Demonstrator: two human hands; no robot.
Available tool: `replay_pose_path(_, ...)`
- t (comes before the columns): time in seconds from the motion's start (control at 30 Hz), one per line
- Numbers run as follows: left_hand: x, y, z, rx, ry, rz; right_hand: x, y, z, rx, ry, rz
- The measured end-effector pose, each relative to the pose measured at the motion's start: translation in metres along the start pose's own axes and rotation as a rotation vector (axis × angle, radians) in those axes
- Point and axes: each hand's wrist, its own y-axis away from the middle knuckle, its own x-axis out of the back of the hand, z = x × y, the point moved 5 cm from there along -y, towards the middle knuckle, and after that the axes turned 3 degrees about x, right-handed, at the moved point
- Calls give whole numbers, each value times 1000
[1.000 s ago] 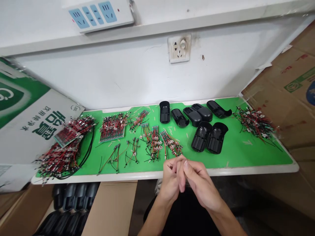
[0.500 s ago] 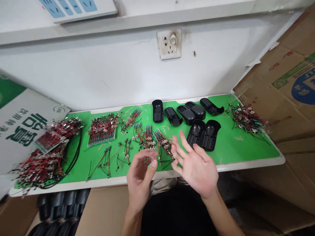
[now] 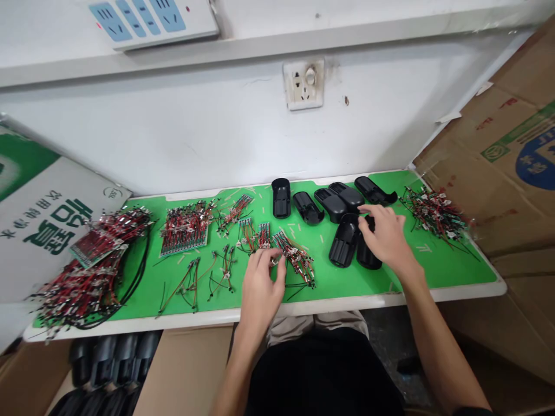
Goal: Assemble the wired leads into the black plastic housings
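Observation:
My left hand (image 3: 260,286) is curled at the near edge of a bundle of red-and-black wire leads (image 3: 295,260), its fingertips among the wires. Whether it pinches any lead is hidden. My right hand (image 3: 385,236) lies spread over a black plastic housing (image 3: 367,257), touching it, next to a second black housing (image 3: 342,242). Several more housings (image 3: 333,205) lie beyond it on the green mat (image 3: 437,268). Further wire leads sit in a heap (image 3: 433,214) at the right, and a large heap (image 3: 89,283) lies at the left.
A white wall socket (image 3: 303,84) and a blue-and-white power strip (image 3: 147,14) are above the bench. Cardboard sheets (image 3: 511,173) stand at the right. Black housings (image 3: 113,358) are stacked below the bench's near edge at the left.
My hands have separated and reached down onto the mat. The left has gone to the wire bundle, and the right has gone onto the black housings. The view has shifted slightly.

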Motion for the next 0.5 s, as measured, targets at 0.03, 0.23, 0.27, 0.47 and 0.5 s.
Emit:
replay_pose_path(0.03,-3,-8,1,19,-67,1,-5,-1,-4,21,39,-17)
replay_pose_path(0.23,-21,-42,9,61,-391,20,-13,3,-21,79,138,9)
replay_pose_path(0.27,-23,-44,12,44,-410,26,-12,4,-23,77,136,25)
replay_pose_path(0.47,-5,-34,-1,28,-330,195,-9,8,-31,64,143,77)
replay_pose_path(0.5,8,-31,-12,53,-325,256,-8,8,-32,71,157,79)
